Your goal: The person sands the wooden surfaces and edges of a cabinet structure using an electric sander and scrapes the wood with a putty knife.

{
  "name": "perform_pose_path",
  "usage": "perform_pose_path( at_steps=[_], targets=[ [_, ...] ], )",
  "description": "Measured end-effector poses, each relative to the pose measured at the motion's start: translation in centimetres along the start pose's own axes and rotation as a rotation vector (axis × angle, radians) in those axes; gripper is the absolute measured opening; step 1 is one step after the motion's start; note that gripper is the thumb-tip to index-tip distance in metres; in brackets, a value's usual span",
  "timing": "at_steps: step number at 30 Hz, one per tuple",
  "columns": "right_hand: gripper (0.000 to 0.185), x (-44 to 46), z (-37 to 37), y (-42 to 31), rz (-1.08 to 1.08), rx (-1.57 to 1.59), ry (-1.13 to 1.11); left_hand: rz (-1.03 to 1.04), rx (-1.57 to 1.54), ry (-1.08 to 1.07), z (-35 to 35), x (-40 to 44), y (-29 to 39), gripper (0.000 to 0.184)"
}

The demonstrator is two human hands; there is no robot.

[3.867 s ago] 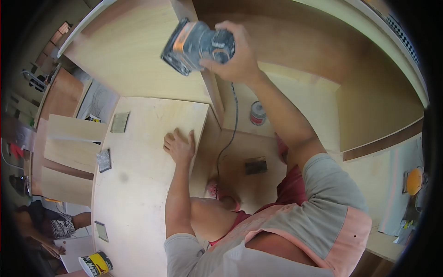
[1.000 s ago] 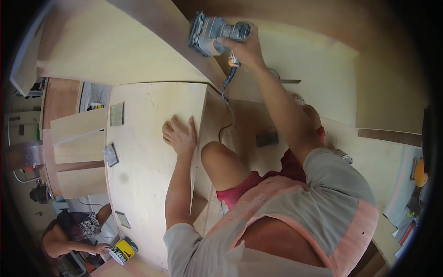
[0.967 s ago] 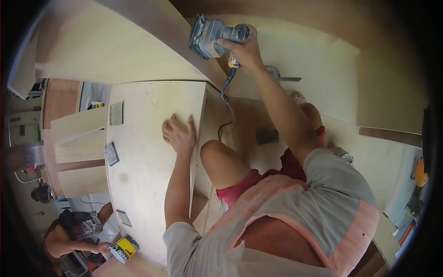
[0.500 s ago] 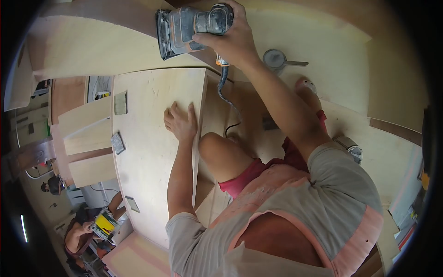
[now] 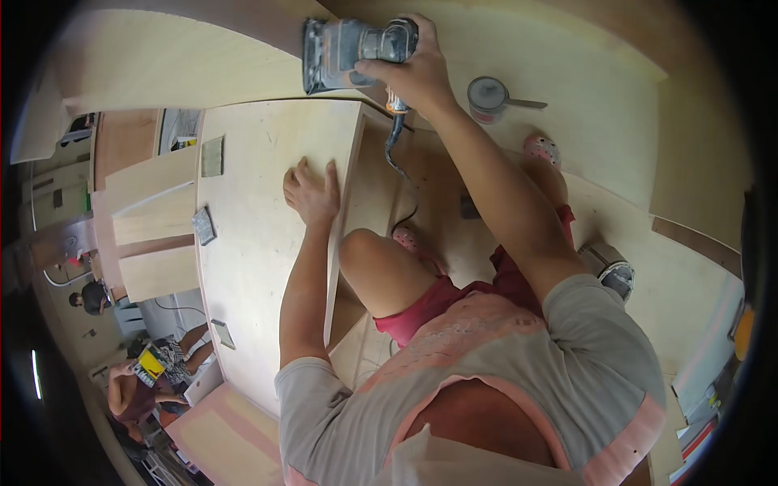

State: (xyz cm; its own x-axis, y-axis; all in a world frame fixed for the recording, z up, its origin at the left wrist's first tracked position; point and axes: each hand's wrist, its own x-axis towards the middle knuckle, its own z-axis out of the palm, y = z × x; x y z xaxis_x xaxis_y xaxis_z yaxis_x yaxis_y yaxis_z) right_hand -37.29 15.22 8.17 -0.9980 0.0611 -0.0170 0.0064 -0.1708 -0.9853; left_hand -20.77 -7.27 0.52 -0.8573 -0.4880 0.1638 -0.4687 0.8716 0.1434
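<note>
My right hand [image 5: 417,71] is wrapped round the dusty grey power sander [image 5: 356,55], whose flat pad faces the edge of a wooden panel [image 5: 243,31] at the top. From the sander a dark cord [image 5: 392,144] hangs down. My left hand [image 5: 312,193] lies on the pale wooden board [image 5: 259,219] near its right edge, fingers spread and holding nothing. Three small abrasive pads rest along the board's left side: an upper one [image 5: 212,156], a middle one [image 5: 203,226] and a lower one [image 5: 222,333].
A round can [image 5: 488,95] with a flat tool across it stands at upper right; another can [image 5: 614,275] is beside my right arm. A dark pad [image 5: 470,206] lies below. At lower left, another person [image 5: 130,393] handles a yellow-labelled bucket [image 5: 149,366].
Since half a second ago, the sander in my right hand has shifted slightly right. The other person's bucket has moved up and left. My left hand remains on the board.
</note>
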Motion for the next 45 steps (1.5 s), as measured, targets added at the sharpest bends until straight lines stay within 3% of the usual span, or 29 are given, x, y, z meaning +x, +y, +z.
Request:
perform_pose_path(
  at_steps=[2, 6, 8, 9, 11, 12, 14, 15, 18, 22, 24, 25, 27, 31, 33, 34, 36, 40, 42, 43, 45],
  targets=[
    [0.085, -0.1, 0.2, -0.4, -0.470, -0.269, 0.047, -0.005, 0.003, 0.007, 0.0, 0.0, 0.1, 0.073],
    [0.082, 0.4, 0.1, 1.2, -0.384, -0.224, 0.050, 0.003, 0.004, 0.010, -0.2, 0.0, 0.1, 0.073],
    [0.080, 0.7, -0.3, 1.7, 0.015, 0.011, -0.019, 0.007, -0.005, 0.008, -0.1, -0.3, 0.0, 0.073],
    [0.080, 0.5, -0.2, 2.0, 0.014, 0.009, -0.020, 0.014, -0.005, 0.009, 0.0, -0.2, -0.1, 0.072],
    [0.079, 0.2, 0.0, 2.0, -0.252, -0.193, 0.072, 0.021, -0.006, 0.016, 0.0, 0.0, 0.0, 0.072],
    [0.079, 0.1, 0.1, 1.8, -0.254, -0.192, 0.068, 0.019, 0.007, 0.016, 0.0, -0.1, 0.1, 0.072],
    [0.077, -0.1, 0.1, 1.4, -0.520, -0.244, 0.070, 0.011, 0.024, 0.015, 0.0, -0.1, 0.1, 0.071],
    [0.077, -0.1, 0.1, 1.4, -0.516, -0.242, 0.066, 0.019, 0.000, 0.016, -0.1, -0.2, 0.0, 0.071],
    [0.078, 0.5, -0.2, 1.7, -0.023, 0.036, -0.027, 0.023, -0.019, 0.010, -0.1, -0.2, -0.1, 0.071],
    [0.078, 0.3, -0.2, 2.1, -0.135, -0.118, 0.041, -0.008, -0.006, -0.020, -0.4, -0.1, 0.4, 0.071],
    [0.079, -0.2, -0.1, 1.8, -0.496, -0.250, 0.054, 0.003, -0.011, -0.009, -0.3, -0.1, 0.3, 0.072],
    [0.079, -0.2, -0.2, 1.8, -0.489, -0.250, 0.053, 0.013, -0.016, -0.002, -0.3, -0.3, 0.2, 0.072],
    [0.078, 0.0, -0.5, 1.4, -0.192, -0.127, -0.009, 0.023, -0.019, -0.004, -0.1, -0.3, -0.1, 0.073],
    [0.076, 0.3, -0.6, 2.2, -0.018, -0.041, -0.041, 0.024, -0.008, 0.012, 0.0, -0.1, -0.1, 0.073],
    [0.074, -0.6, -0.3, 1.9, -0.340, -0.177, 0.014, 0.022, -0.005, 0.017, -0.2, -0.1, 0.0, 0.073],
    [0.074, -0.7, -0.2, 1.8, -0.339, -0.179, 0.011, 0.020, -0.001, 0.016, -0.1, -0.2, 0.1, 0.073],
    [0.076, -0.9, -0.3, 1.3, -0.684, -0.227, -0.015, 0.032, -0.012, 0.023, -0.2, -0.2, 0.0, 0.073],
    [0.075, 0.1, -0.4, 2.5, -0.572, -0.183, -0.017, 0.039, -0.012, 0.029, 0.0, -0.1, -0.2, 0.074],
    [0.075, 0.5, -0.4, 2.2, -0.347, -0.227, 0.010, 0.043, -0.007, 0.046, 0.1, -0.2, -0.3, 0.073],
    [0.075, 0.6, -0.6, 2.0, -0.349, -0.225, 0.011, 0.046, -0.004, 0.059, 0.2, -0.2, -0.3, 0.072],
    [0.078, 0.4, -0.4, 0.3, -0.010, -0.104, -0.015, 0.078, -0.020, 0.083, 0.7, -0.2, -0.5, 0.071]
  ],
)
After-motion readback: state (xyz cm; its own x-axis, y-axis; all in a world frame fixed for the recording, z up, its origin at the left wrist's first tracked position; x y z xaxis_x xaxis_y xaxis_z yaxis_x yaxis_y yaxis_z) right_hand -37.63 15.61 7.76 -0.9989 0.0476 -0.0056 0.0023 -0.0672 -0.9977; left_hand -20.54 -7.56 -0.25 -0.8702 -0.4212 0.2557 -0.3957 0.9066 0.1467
